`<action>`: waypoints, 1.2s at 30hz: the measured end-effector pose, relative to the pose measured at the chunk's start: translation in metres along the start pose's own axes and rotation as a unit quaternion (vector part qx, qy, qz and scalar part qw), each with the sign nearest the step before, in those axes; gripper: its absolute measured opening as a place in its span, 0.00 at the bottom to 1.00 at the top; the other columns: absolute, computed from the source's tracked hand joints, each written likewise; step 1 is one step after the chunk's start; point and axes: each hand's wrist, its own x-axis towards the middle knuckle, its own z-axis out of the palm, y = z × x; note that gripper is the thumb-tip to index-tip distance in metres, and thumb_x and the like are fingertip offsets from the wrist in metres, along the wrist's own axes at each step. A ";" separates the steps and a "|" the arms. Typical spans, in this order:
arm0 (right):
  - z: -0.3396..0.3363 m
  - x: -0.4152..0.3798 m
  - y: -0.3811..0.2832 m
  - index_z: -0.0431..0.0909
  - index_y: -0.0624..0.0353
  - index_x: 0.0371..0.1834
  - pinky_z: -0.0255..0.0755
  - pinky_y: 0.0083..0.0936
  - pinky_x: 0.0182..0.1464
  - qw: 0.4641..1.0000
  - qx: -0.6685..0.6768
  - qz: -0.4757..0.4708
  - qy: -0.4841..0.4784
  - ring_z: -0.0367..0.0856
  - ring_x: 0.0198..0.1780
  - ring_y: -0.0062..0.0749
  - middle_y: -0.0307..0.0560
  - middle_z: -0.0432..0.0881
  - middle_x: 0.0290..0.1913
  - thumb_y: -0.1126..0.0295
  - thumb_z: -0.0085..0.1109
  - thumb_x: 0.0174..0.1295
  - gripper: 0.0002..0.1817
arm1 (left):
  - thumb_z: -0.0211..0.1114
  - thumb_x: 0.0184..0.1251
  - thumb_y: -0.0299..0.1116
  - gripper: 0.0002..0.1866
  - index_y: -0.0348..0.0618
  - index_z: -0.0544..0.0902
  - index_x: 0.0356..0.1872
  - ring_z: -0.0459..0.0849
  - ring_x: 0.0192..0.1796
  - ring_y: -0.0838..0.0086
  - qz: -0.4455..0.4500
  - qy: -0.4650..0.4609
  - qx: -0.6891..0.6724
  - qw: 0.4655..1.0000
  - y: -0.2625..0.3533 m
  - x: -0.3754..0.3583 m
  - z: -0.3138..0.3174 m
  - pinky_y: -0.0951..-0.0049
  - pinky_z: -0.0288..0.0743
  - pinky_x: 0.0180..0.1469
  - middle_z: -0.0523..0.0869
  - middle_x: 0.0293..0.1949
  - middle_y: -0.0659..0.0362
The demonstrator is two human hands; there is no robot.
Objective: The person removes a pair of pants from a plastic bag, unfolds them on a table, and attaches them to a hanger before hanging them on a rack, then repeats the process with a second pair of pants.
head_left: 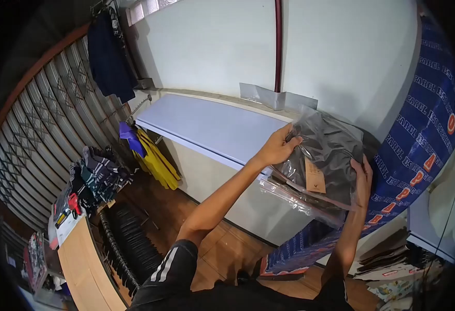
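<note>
A black shirt (pixel 248 299) with white stripes on its left sleeve (pixel 166 269) lies nearest the camera. Behind everything stands a pale wall (pixel 212 46), with a metal folding gate (pixel 30 129) on the left and a blue printed banner (pixel 406 124) on the right. The lilac-topped surface (pixel 206 122) runs along the wall. At its right end is a dark garment in clear plastic (pixel 341 150), above other plastic packaging (pixel 289 199); whether it rests on that packaging cannot be told. The left hand (pixel 279 146) pinches its left side between thumb and fingers, and the right hand (pixel 361 173) holds the right edge, fingers bent over the plastic. A wooden table (pixel 85 259) stands lower left, beside a row of black hangers (pixel 131 238). Dark blue clothing (pixel 108 59) hangs by the gate; a yellow garment (pixel 157 160) hangs near the surface's left end. Patterned clothes (pixel 100 176) are heaped near the wooden table, just beside a red object (pixel 74 205). Smallest is the brown tag (pixel 315 177), upright between the hands.
</note>
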 end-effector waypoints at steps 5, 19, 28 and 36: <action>0.033 -0.035 -0.018 0.73 0.68 0.72 0.66 0.21 0.64 1.000 0.012 -0.010 0.021 0.78 0.58 0.26 0.45 0.82 0.61 0.71 0.61 0.69 0.27 | 0.60 0.78 0.32 0.17 0.36 0.76 0.61 0.81 0.49 0.75 -0.025 0.044 0.019 0.999 0.045 -0.046 -0.022 0.70 0.75 0.56 0.87 0.48 0.55; 0.205 -0.290 0.011 0.77 0.66 0.61 0.70 0.18 0.52 0.914 0.065 0.145 -0.373 0.76 0.48 0.18 0.38 0.83 0.47 0.79 0.55 0.68 0.18 | 0.62 0.76 0.31 0.13 0.35 0.77 0.54 0.84 0.42 0.64 -0.215 0.369 0.221 0.877 0.186 -0.468 -0.068 0.66 0.76 0.51 0.86 0.41 0.47; 0.280 -0.559 0.004 0.76 0.68 0.63 0.72 0.20 0.54 0.721 0.145 0.265 -0.624 0.78 0.49 0.18 0.38 0.84 0.50 0.80 0.54 0.68 0.20 | 0.62 0.74 0.30 0.11 0.32 0.77 0.49 0.77 0.33 0.69 -0.360 0.576 0.307 0.666 0.347 -0.760 0.027 0.65 0.75 0.43 0.84 0.33 0.47; 0.310 -0.736 0.005 0.75 0.68 0.65 0.72 0.21 0.57 0.613 0.128 0.310 -0.716 0.79 0.51 0.21 0.42 0.84 0.53 0.82 0.52 0.68 0.21 | 0.62 0.75 0.29 0.12 0.34 0.78 0.53 0.85 0.44 0.71 -0.353 0.689 0.304 0.556 0.411 -0.915 0.093 0.67 0.77 0.51 0.88 0.42 0.49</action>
